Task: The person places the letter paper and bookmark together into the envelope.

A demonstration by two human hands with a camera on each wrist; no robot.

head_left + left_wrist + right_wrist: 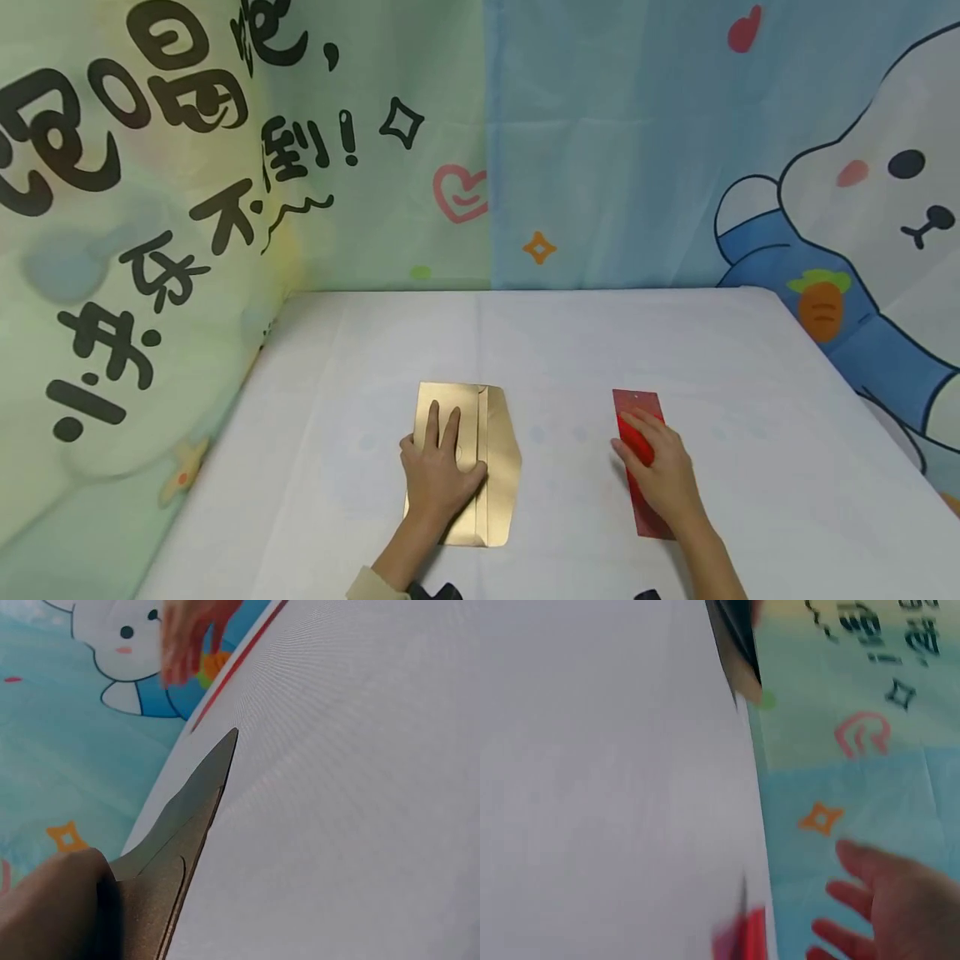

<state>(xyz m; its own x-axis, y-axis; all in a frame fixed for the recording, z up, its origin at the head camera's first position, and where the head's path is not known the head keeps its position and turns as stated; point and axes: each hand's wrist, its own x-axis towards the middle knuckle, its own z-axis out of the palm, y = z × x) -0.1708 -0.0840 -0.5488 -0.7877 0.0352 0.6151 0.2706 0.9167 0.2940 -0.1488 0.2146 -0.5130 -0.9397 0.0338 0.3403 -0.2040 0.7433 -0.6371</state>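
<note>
A gold envelope (501,467) lies on the white table with its pointed flap on the right side. On its left part rests my left hand (442,482), fingers spread. Some way to the right is a flat red paper piece (651,517), long and narrow, its kind not clear. My right hand (663,471) hovers over it with fingers extended; the left wrist view shows a gap between that hand (193,637) and the red paper (236,667). In the right wrist view the right hand (904,907) holds nothing, and the red paper (754,937) is blurred.
A white cloth covers the table (480,342). Behind it hangs a printed curtain (600,167) with a cartoon figure, and a second printed curtain (97,275) stands along the left side. Small dark objects (435,592) show at the bottom edge.
</note>
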